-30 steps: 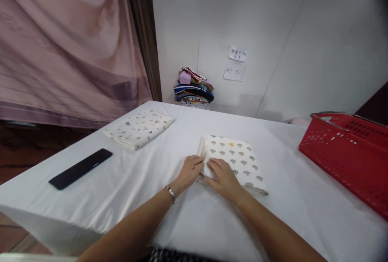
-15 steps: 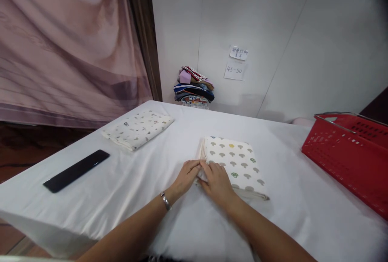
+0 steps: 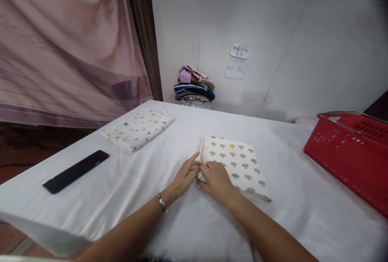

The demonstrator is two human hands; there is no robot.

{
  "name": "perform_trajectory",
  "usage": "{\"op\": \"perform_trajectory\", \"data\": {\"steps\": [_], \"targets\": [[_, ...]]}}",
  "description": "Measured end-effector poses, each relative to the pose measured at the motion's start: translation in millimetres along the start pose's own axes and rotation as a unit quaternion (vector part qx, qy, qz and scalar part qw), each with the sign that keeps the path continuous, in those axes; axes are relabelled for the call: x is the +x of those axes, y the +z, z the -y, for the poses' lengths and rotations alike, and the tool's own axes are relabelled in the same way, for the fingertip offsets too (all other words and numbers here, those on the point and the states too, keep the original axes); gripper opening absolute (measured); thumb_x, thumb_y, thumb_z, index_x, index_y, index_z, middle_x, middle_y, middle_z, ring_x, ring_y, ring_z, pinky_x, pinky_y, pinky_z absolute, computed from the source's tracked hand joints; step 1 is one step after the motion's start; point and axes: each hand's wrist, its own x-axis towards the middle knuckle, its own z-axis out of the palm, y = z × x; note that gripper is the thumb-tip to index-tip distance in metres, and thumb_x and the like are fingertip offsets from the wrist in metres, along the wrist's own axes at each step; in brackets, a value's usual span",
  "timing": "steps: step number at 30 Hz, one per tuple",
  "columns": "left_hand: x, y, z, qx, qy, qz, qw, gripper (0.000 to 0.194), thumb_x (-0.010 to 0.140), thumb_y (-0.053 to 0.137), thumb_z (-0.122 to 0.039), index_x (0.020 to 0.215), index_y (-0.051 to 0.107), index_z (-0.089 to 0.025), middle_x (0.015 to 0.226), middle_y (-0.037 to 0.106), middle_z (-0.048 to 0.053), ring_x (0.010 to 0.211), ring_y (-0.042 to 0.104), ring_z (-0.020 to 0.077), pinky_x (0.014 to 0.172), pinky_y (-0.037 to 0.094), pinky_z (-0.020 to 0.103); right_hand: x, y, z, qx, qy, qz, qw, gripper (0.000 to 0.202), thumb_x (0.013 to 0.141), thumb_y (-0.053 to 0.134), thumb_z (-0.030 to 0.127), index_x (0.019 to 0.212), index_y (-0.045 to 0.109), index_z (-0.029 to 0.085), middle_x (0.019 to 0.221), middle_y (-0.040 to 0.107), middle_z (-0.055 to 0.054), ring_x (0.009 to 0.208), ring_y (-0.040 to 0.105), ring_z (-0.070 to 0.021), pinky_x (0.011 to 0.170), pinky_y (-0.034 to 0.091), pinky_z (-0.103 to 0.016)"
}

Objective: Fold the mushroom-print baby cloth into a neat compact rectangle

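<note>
A folded white cloth (image 3: 227, 153) printed with grey mushrooms and a few yellow, green and blue ones lies in front of me. My right hand (image 3: 216, 179) grips its near left corner, fingers on top and thumb tucked at the edge. Beside it, my left hand (image 3: 186, 175) touches the layered left edge, its index finger raised and apart from the others. What lies under the left fingertips is partly hidden. A silver bracelet (image 3: 163, 203) circles my left wrist. Farther left rests another folded white cloth (image 3: 139, 130) with small grey prints.
A flat black object (image 3: 77, 171) lies on the left of the white-covered table (image 3: 121, 189). At the right stands a red plastic basket (image 3: 345, 157) with a metal handle. Beyond the far edge is a stack of folded fabrics (image 3: 194, 86) against the wall.
My left index finger has lifted and spread away from the other fingers, and the left hand has shifted slightly left. The right hand stays at the cloth's corner.
</note>
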Motion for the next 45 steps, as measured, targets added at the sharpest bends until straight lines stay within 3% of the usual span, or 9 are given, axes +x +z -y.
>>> {"op": "perform_trajectory", "data": {"steps": [5,9,17,23,27,31,36,40,45], "targets": [[28.2,-1.0,-4.0,0.045,-0.048,-0.031,0.997,0.049,0.077,0.045,-0.022,0.125,0.050,-0.018,0.087,0.068,0.001,0.085,0.061,0.0160,0.085,0.045,0.030,1.5,4.2,-0.5,-0.008,-0.011,-0.025,1.000,0.020,0.081,0.059,0.036,0.090,0.054,0.019,0.089,0.057,-0.004,0.082,0.049,-0.0189,0.070,0.028,-0.030],[68.7,0.1,-16.6,0.088,-0.106,-0.052,0.989,0.046,0.078,0.049,-0.026,0.123,0.051,-0.017,0.086,0.069,0.003,0.087,0.061,0.0176,0.085,0.044,0.030,0.1,5.4,-0.2,-0.008,-0.020,-0.045,0.999,0.019,0.082,0.059,0.036,0.085,0.052,0.019,0.086,0.056,-0.003,0.080,0.047,-0.0184,0.068,0.027,-0.030],[125.3,6.7,-29.5,-0.104,-0.267,-0.010,0.958,0.038,0.087,0.047,-0.041,0.112,0.053,-0.013,0.093,0.068,0.012,0.074,0.063,0.0190,0.069,0.047,0.030,-2.4,6.2,1.8,-0.011,-0.035,-0.021,0.999,0.013,0.081,0.059,0.030,0.085,0.052,0.020,0.086,0.054,-0.004,0.082,0.047,-0.0190,0.069,0.028,-0.031],[137.9,3.4,-32.6,-0.306,-0.296,0.020,0.904,0.055,0.090,0.037,-0.049,0.127,0.040,-0.008,0.114,0.061,0.021,0.095,0.063,0.0233,0.085,0.045,0.032,-2.1,4.8,3.0,-0.002,-0.039,0.002,0.999,0.011,0.083,0.057,0.029,0.085,0.052,0.020,0.086,0.052,-0.003,0.082,0.045,-0.0177,0.069,0.027,-0.031],[142.6,6.2,-32.6,-0.364,-0.296,-0.025,0.883,0.066,0.090,0.037,-0.050,0.139,0.021,-0.008,0.121,0.056,0.022,0.098,0.062,0.0254,0.085,0.047,0.037,-2.5,6.8,2.9,0.000,-0.053,0.010,0.999,0.009,0.085,0.055,0.028,0.084,0.052,0.019,0.086,0.053,-0.003,0.081,0.045,-0.0170,0.067,0.027,-0.030],[145.9,8.1,-28.1,-0.389,-0.289,-0.058,0.873,0.063,0.091,0.033,-0.049,0.135,0.027,-0.005,0.117,0.057,0.023,0.096,0.063,0.0262,0.083,0.049,0.036,-3.0,8.9,4.0,-0.008,-0.069,0.018,0.997,0.009,0.087,0.052,0.026,0.081,0.053,0.018,0.087,0.054,-0.003,0.079,0.045,-0.0160,0.066,0.027,-0.029],[150.3,9.7,-19.3,-0.379,-0.283,-0.054,0.880,0.064,0.087,0.032,-0.059,0.125,0.042,-0.008,0.110,0.062,0.020,0.090,0.064,0.0272,0.080,0.050,0.038,-2.9,7.7,6.2,-0.021,-0.077,0.021,0.997,0.009,0.087,0.050,0.022,0.081,0.055,0.018,0.085,0.055,-0.004,0.079,0.046,-0.0159,0.065,0.028,-0.029],[152.9,14.1,-17.6,-0.352,-0.292,-0.031,0.889,0.065,0.088,0.030,-0.057,0.117,0.049,-0.003,0.105,0.063,0.022,0.093,0.063,0.0283,0.084,0.048,0.037,-2.8,8.4,6.6,-0.026,-0.080,0.019,0.996,0.008,0.087,0.050,0.021,0.082,0.056,0.018,0.085,0.055,-0.004,0.080,0.047,-0.0163,0.066,0.028,-0.030],[153.3,7.8,-16.4,-0.232,-0.269,-0.026,0.934,0.055,0.087,0.041,-0.053,0.115,0.050,-0.007,0.104,0.064,0.021,0.092,0.063,0.0251,0.083,0.047,0.034,-4.9,10.6,7.1,-0.024,-0.070,0.010,0.997,0.008,0.087,0.050,0.022,0.082,0.055,0.018,0.086,0.054,-0.004,0.081,0.045,-0.0163,0.068,0.028,-0.029]]}}
